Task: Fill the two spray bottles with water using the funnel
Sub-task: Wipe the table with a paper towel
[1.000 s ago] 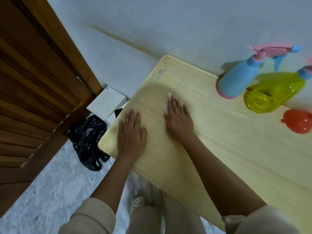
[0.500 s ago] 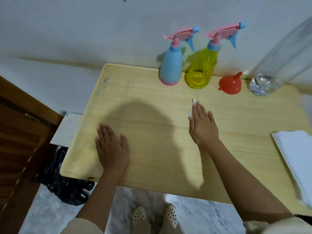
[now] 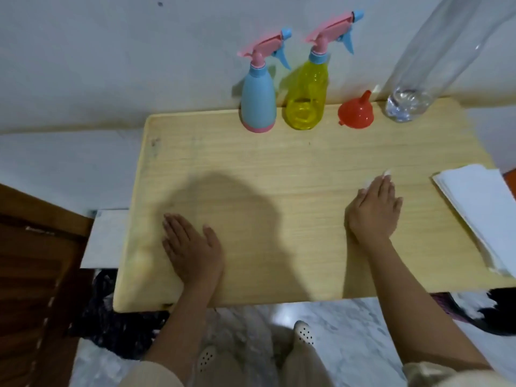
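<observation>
Both hands lie flat, fingers straight, on the wooden table [image 3: 307,169]: left hand [image 3: 192,247] near the front edge, right hand [image 3: 375,212] well apart. Along the far edge stand a blue spray bottle [image 3: 258,103], yellow spray bottle [image 3: 305,97], upturned red funnel [image 3: 356,113] and clear water bottle [image 3: 418,79].

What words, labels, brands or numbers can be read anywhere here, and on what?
None can be read. The blue bottle, yellow bottle, funnel, clear bottle and white stack show no print or label in this view.
</observation>
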`<state>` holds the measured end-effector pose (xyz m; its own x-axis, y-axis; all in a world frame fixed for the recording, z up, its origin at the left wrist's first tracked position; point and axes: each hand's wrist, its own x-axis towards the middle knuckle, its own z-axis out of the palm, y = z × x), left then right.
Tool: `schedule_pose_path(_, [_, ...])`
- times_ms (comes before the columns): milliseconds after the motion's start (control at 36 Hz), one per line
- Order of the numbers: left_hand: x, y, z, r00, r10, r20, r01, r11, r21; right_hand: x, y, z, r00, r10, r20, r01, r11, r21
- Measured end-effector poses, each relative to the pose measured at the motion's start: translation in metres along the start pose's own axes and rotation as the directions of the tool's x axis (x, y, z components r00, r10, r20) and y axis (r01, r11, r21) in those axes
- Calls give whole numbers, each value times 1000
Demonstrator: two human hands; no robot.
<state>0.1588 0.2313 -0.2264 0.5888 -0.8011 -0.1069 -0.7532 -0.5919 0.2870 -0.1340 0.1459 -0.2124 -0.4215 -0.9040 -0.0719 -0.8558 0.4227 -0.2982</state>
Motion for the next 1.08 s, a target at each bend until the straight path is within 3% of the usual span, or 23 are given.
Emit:
schedule_pose_path(167, [5,-31,-10,970,233,70,-233,972,-17,-61,-50,26,998,40,-39,-38,998,51])
schedule_pose_path(278, [18,-81,-22,897,434,83,-436,900,-6,-103,-116,51,998,-60,-14,61,996,60])
schedule_pose_path(444, [27,-142,-36,868,495,35,-495,869,-9,-143,-214,85,961,-258,97,250,964,92])
schedule_pose_path(583, [28,-156,-40,899,437,1,-437,899,-29,-164,-263,98,887,-424,183,416,906,81])
schedule_pose_path(778, [22,-155,-40,957,290,-1,-288,951,-115,-192,-252,98,620,-726,298,738,669,92])
schedule_pose_path(917, [16,-146,-38,969,245,-41,-246,968,-41,-185,-199,77,381,-846,373,893,441,87])
schedule_pose_path(972, [12,-140,-36,975,218,-42,-219,976,-6,-176,-172,67,372,-845,384,904,423,55])
schedule_pose_path(1083, [-4,-110,-28,986,168,-15,-167,985,45,-149,-111,45,488,-789,372,844,535,28])
